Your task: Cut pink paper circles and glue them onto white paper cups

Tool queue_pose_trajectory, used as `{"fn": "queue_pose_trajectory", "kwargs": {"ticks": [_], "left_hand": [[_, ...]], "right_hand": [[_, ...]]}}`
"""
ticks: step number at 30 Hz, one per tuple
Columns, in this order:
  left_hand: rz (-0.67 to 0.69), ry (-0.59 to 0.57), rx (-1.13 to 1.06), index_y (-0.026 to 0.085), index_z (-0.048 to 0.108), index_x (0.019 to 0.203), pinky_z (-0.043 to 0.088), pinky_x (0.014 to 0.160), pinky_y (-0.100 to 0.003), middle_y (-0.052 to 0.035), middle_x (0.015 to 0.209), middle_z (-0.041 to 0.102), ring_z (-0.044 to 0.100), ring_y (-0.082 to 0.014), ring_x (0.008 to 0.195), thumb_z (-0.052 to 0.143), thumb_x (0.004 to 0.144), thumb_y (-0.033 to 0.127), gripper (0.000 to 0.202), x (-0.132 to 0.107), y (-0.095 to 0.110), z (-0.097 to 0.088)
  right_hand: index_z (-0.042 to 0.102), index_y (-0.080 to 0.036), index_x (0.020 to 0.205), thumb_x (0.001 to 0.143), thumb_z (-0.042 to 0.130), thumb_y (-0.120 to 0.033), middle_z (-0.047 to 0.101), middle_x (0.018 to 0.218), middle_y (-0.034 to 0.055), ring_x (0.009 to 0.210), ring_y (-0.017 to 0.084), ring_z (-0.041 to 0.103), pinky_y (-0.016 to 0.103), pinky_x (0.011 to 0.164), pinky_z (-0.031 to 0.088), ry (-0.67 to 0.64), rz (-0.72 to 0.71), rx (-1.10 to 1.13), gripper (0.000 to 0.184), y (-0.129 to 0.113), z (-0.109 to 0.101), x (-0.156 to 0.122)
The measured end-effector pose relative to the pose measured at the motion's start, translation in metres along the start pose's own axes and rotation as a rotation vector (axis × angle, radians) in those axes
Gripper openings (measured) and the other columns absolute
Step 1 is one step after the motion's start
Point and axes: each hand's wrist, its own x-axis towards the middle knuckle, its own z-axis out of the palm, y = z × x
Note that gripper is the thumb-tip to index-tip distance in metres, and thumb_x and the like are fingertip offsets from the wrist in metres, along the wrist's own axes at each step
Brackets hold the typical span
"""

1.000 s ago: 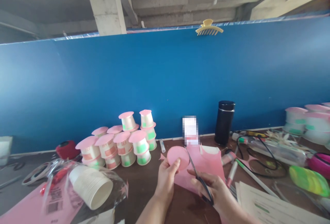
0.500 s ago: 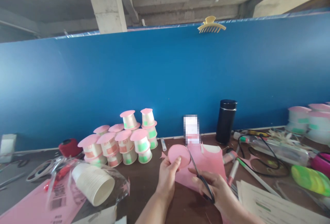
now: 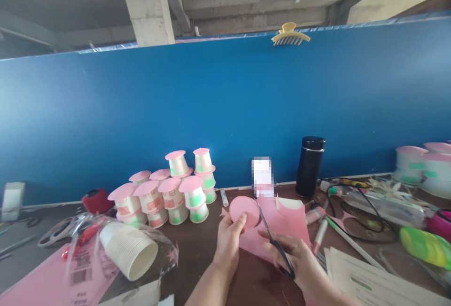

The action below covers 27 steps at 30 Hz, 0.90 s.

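Between the thumb and fingers of my left hand (image 3: 229,238) is a round pink paper disc (image 3: 243,209), held up in front of me. My right hand (image 3: 294,254) is closed around the dark handles of a pair of scissors (image 3: 267,226). Their blades point up and to the left, close to the disc's right edge; whether they touch it I cannot tell. Below and behind both hands lies a cut pink paper sheet (image 3: 292,223) on the brown table (image 3: 197,259).
Stacked paper cups (image 3: 171,193) with pink paper tops stand left of centre. A bagged sleeve of white cups (image 3: 130,249) lies nearer. On the right are a black flask (image 3: 310,167), a dark cable (image 3: 378,235), markers (image 3: 320,235) and printed sheets (image 3: 373,273). A blue partition (image 3: 225,94) rises behind.
The whole view has shifted very slightly. Both hands, the paper disc and the scissors look almost the same as before.
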Motion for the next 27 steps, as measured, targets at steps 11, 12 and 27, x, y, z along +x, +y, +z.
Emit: {"fn": "queue_pose_trajectory", "kwargs": {"ticks": [11, 12, 27], "left_hand": [[-0.007, 0.031, -0.036, 0.012, 0.063, 0.07, 0.033, 0.056, -0.021, -0.001, 0.064, 0.057, 0.04, -0.0078, 0.057, 0.078, 0.066, 0.04, 0.032, -0.0028, 0.0097, 0.0047], [-0.007, 0.031, -0.036, 0.012, 0.062, 0.07, 0.033, 0.056, -0.021, -0.0009, 0.064, 0.057, 0.04, -0.0078, 0.057, 0.078, 0.067, 0.04, 0.032, -0.0027, 0.0096, 0.0046], [0.001, 0.025, -0.04, 0.013, 0.064, 0.071, 0.033, 0.057, -0.02, -0.0004, 0.065, 0.057, 0.04, -0.0082, 0.058, 0.076, 0.07, 0.039, 0.028, -0.0008, 0.0063, 0.0018]], "right_hand": [[0.064, -0.007, 0.12, 0.082, 0.059, -0.046, 0.039, 0.056, -0.0052, 0.055, 0.012, 0.032, 0.027, 0.052, 0.025, -0.011, 0.019, -0.036, 0.055, -0.0031, 0.0016, -0.0025], [0.064, -0.007, 0.121, 0.082, 0.059, -0.046, 0.039, 0.056, -0.0053, 0.055, 0.013, 0.032, 0.027, 0.052, 0.025, -0.013, 0.017, -0.034, 0.055, -0.0024, 0.0018, -0.0024], [0.067, -0.009, 0.117, 0.079, 0.061, -0.049, 0.039, 0.055, -0.0054, 0.054, 0.013, 0.033, 0.027, 0.051, 0.027, 0.002, 0.021, -0.029, 0.056, -0.0037, 0.0018, -0.0027]]}}
